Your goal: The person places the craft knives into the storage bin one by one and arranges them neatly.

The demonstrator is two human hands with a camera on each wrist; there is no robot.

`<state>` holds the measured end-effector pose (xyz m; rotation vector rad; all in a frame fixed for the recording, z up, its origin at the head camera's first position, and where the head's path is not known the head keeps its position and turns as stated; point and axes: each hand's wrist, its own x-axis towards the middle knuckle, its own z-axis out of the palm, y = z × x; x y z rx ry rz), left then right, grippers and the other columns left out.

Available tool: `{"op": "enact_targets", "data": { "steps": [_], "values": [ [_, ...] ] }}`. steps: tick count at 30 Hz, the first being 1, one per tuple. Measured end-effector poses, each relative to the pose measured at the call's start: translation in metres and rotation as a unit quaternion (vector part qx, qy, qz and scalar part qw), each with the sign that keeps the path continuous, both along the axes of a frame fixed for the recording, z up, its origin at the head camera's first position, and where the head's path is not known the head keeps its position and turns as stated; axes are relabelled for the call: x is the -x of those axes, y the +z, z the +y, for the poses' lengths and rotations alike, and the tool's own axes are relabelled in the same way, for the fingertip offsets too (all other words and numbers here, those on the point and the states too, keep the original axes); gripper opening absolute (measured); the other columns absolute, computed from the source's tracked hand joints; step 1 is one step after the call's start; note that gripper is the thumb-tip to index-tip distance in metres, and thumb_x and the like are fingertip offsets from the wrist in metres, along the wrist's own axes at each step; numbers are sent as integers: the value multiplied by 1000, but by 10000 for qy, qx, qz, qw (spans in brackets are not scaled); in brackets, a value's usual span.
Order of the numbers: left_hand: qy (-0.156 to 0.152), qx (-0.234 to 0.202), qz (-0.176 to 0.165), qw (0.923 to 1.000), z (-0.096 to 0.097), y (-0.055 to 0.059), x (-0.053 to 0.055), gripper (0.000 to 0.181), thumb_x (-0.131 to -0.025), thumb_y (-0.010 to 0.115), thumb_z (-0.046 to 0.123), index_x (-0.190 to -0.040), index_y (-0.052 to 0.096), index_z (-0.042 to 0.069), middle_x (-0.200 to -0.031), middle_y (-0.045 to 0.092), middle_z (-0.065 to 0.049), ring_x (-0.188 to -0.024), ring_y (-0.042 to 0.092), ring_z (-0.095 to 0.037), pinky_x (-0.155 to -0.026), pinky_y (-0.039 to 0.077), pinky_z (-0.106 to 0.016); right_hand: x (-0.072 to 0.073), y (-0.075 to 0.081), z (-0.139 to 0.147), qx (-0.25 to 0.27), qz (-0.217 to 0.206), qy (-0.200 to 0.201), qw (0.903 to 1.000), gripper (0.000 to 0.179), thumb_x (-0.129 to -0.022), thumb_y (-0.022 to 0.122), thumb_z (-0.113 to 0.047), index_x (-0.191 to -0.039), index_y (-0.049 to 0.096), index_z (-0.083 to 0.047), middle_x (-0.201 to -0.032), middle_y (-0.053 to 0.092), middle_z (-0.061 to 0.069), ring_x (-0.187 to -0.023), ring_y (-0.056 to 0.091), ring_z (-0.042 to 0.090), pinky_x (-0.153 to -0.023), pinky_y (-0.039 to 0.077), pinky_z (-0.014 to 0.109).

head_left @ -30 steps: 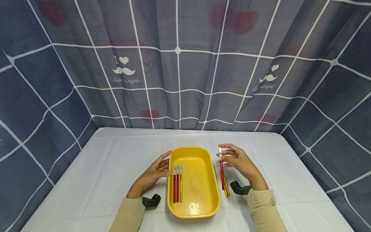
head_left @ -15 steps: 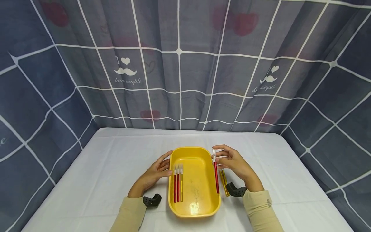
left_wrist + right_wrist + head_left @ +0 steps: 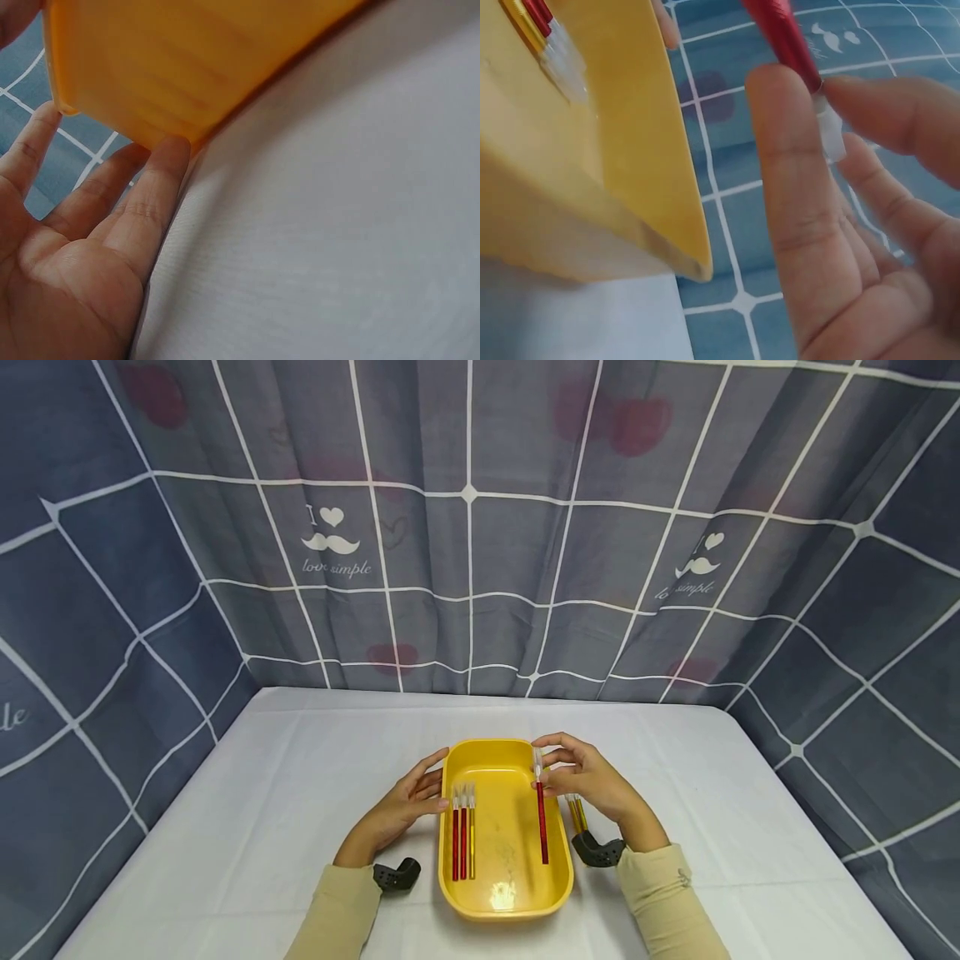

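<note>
A gridded curtain (image 3: 487,560) backs a white desk (image 3: 337,735) carrying a yellow tray (image 3: 506,827). The left hand (image 3: 401,807), its grip relaxed, touches the tray's left side; the right hand (image 3: 592,774) pinches one red pen (image 3: 542,827) above its right half. Three pens (image 3: 463,843) lie inside, leftward; gold pens (image 3: 577,816) lie outside, rightward.

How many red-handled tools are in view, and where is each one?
3. The first red tool lies in the tray, near its left wall; the second lies beside it; the right hand holds the third. Another may be hidden under a hand.
</note>
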<state>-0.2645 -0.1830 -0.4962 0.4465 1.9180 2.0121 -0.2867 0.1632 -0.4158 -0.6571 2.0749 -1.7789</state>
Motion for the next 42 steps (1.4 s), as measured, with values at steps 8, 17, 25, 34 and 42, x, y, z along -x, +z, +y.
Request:
{"op": "enact_targets", "data": {
  "steps": [8,17,25,34,42],
  "values": [
    [-16,-30,-5,10000,0,0,1,93,-100,76,9,-174,20,11,-170,33,-29,-154,39,-46,-116,44,-34,2,-3,-17,-370,-77,219,9990,52,-99,67,4,-145,46,15,-105,64,12,-91,74,20,-87,65,40],
    [6,35,18,10000,1,1,-1,92,-100,74,7,-174,21,12,-170,33,-29,-154,39,-46,-120,42,-41,4,2,-36,-762,-371,467,9953,48,-98,68,8,-141,47,15,-98,65,12,-88,75,22,-86,65,47],
    [28,84,12,10000,2,0,1,91,-99,74,5,-174,22,13,-171,33,-29,-155,38,-46,-128,28,-57,12,1,-52,-1023,-584,480,9919,41,-97,71,8,-134,53,11,-92,63,10,-81,75,23,-80,67,44],
    [-10,95,64,9999,3,0,2,91,-101,75,10,-174,20,12,-170,32,-30,-155,37,-47,-126,33,-54,16,-1,-66,-1271,-842,528,9869,38,-95,69,9,-131,56,12,-85,69,10,-73,74,21,-75,67,43],
    [97,175,-55,9998,3,1,2,90,-100,74,7,-174,23,15,-171,32,-29,-156,37,-45,-127,30,-56,21,-11,-79,-1472,-1135,351,9819,35,-93,71,13,-126,58,7,-80,68,11,-67,71,18,-69,66,35]
  ]
}}
